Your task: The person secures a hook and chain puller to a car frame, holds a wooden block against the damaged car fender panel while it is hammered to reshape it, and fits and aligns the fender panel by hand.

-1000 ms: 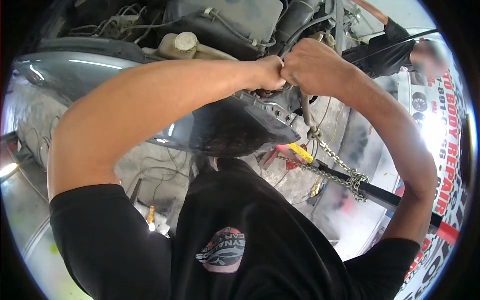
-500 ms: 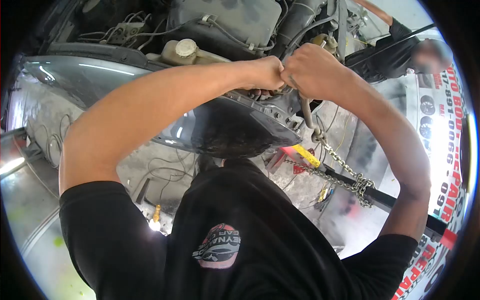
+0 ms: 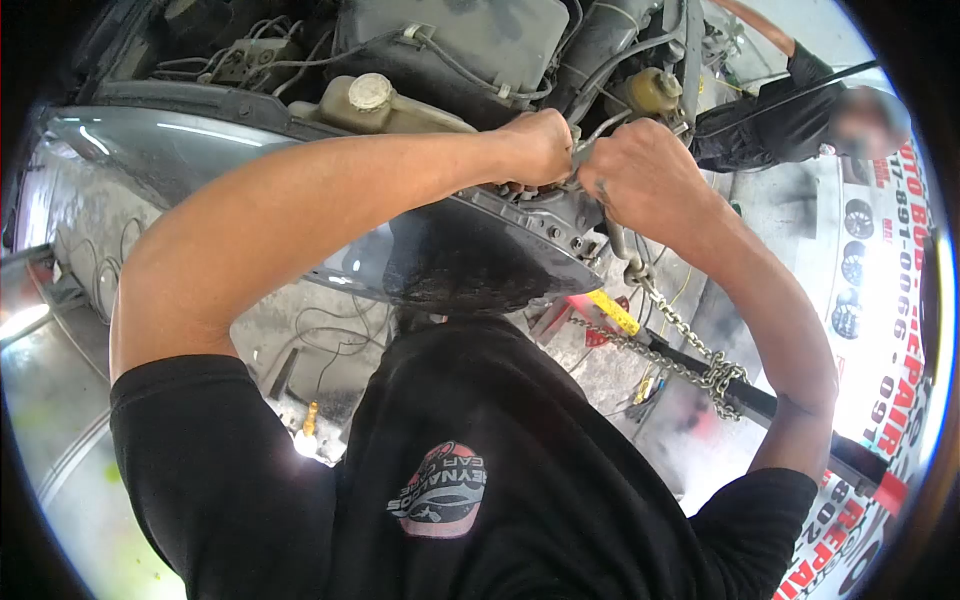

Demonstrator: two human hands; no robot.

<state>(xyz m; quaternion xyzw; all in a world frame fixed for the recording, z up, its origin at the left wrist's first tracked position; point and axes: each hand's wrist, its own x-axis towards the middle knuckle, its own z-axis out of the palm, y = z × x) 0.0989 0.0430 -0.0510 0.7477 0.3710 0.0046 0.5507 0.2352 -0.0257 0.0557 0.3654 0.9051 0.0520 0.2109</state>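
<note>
Both my hands are over the front corner of a car's engine bay, at the inner edge of the dark fender. My left hand is closed in a fist, its fingers curled under and out of sight. A small gap to the right of it, my right hand is closed too, knuckles up. Whatever either hand grips is hidden by the fingers. A white-capped plastic reservoir sits left of my left hand. Just beyond my right hand is a yellowish reservoir.
A chain is wrapped around a dark bar at the lower right, with a hook near the fender's end. A lit work lamp and cables lie on the floor. Another person is at the upper right, beside a printed banner.
My right hand has shifted slightly down and to the right, widening the gap between the fists. The yellowish reservoir behind it now shows more fully. My left hand has barely moved.
</note>
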